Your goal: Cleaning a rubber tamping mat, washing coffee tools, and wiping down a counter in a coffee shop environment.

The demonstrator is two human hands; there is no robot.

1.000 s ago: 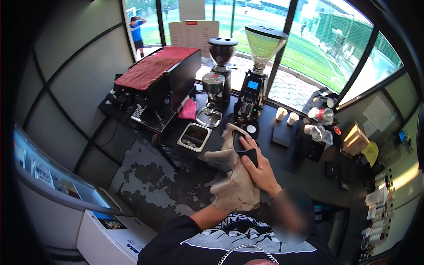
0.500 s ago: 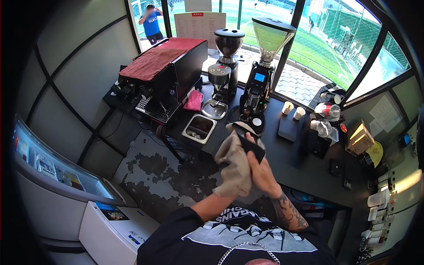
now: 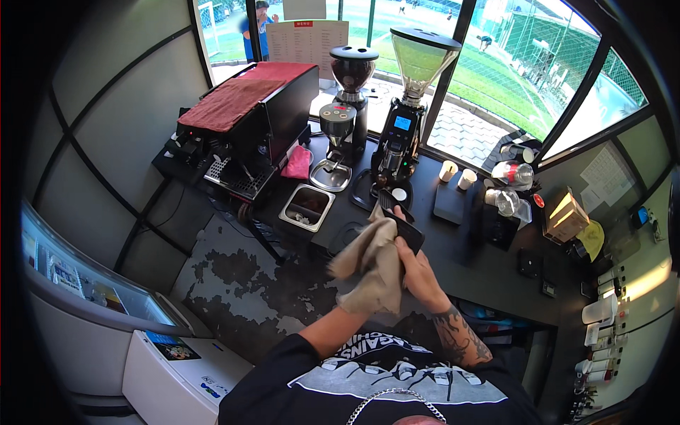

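My right hand [image 3: 419, 273] grips a dark, flat rectangular piece [image 3: 409, 235], with the thumb along its near face. I cannot make out its exact kind. A beige cloth [image 3: 375, 265] covers my left hand, so those fingers are hidden; only the wrist and left forearm [image 3: 331, 331] show below it. The cloth is bunched against the left side of the dark piece, its loose end blurred by motion. Both hands are held close together in front of my chest, near the counter's edge. Just beyond stands a tall coffee grinder [image 3: 400, 134] with a clear hopper.
An espresso machine [image 3: 283, 106] topped with a red cloth [image 3: 244, 88] stands left of a smaller grinder [image 3: 340, 127]. In front are a metal bin [image 3: 307, 207] and a pink cloth [image 3: 297, 163]. Paper cups [image 3: 448, 170] and a cardboard box [image 3: 565, 216] are to the right.
The cloth has swung left and lower, baring more of the dark piece. My right hand keeps its grip. The whole view has shifted slightly, and the person outside has moved.
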